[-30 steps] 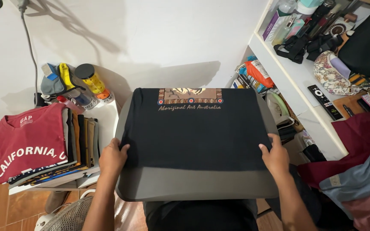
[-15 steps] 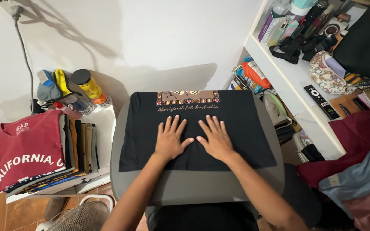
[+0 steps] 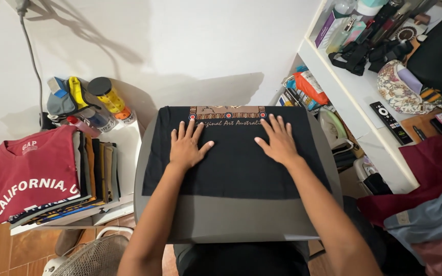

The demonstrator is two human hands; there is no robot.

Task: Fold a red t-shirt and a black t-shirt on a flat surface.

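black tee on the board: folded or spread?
Folded: the black T-shirt lies as a neat rectangle, no sleeves showing, with left hand and right hand flat on it.

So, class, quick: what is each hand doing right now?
Left hand: open, flat on the folded black shirt, holding nothing.
Right hand: open, flat on the same shirt.

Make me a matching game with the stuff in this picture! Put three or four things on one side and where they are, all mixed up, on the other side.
Things:
1. black shirt
2. red shirt
3. remote control
4. yellow bottle

Places:
A. on the white shelf at the right
B. flat on the grey board, under both hands
C. on top of the folded pile at the left
D. by the wall, behind the folded pile

Pairs: 1-B, 2-C, 3-A, 4-D

The left hand and right hand lie flat on the black shirt, fingers spread.
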